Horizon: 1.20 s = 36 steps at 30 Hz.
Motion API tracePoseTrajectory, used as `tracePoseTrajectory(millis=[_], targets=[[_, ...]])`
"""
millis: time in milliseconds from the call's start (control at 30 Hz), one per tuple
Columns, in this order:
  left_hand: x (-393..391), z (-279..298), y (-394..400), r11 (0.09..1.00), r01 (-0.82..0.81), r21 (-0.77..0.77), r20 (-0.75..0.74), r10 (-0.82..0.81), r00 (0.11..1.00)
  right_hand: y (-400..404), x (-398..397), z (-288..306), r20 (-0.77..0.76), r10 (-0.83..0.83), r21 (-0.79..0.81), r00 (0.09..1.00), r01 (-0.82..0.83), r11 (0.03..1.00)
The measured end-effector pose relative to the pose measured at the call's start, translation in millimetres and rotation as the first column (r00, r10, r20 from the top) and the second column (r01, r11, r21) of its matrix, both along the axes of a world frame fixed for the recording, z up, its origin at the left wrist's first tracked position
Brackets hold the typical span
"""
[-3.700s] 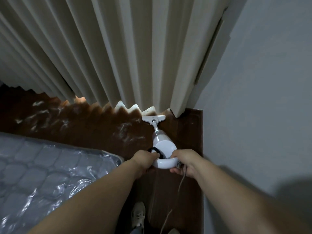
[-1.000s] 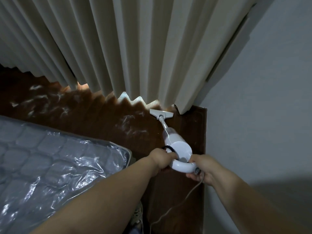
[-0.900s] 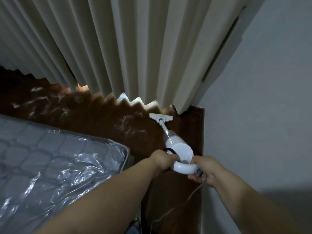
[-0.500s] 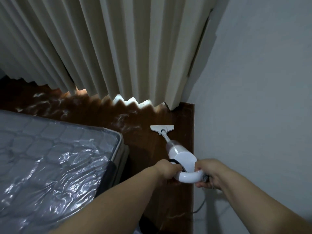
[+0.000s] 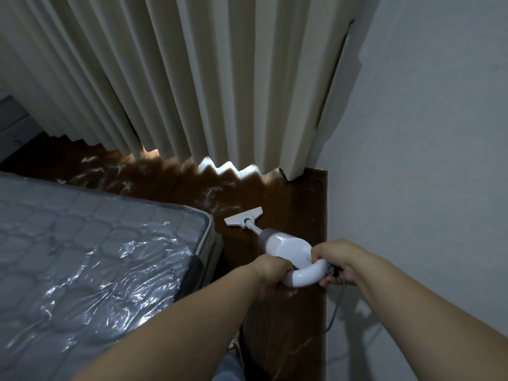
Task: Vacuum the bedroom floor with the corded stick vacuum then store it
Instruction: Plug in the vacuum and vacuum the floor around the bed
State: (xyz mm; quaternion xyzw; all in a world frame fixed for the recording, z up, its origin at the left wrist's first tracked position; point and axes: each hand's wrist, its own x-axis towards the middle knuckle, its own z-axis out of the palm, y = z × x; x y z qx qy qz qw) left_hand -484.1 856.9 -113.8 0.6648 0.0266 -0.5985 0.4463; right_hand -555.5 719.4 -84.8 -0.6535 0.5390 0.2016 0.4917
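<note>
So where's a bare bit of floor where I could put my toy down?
Bare dark wooden floor lies between the white vacuum head, the cream pleated curtain and the grey wall. It is crowded nearer the person: the plastic-wrapped grey mattress and both hands gripping the vacuum's white loop handle fill that strip.

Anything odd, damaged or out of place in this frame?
Mostly the mattress: it is still in crinkled plastic wrap. The wood floor shows pale streaks below the curtain; dust or glare, unclear. Both hands grip the vacuum normally.
</note>
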Motion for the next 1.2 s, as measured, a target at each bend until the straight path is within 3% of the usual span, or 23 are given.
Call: tracePoseTrajectory(millis=[733,1200], targets=[[161,-25,-20,0.992,-0.120,0.032,0.022,0.119,0.993,-19,165,-15,0.028,0.012,0.034,1.000,-0.013,0.999],[64,5,-20,0.998,-0.060,-0.011,-0.040,0.060,0.997,-35,72,4,-0.038,0.101,0.003,0.994,-0.101,0.995]])
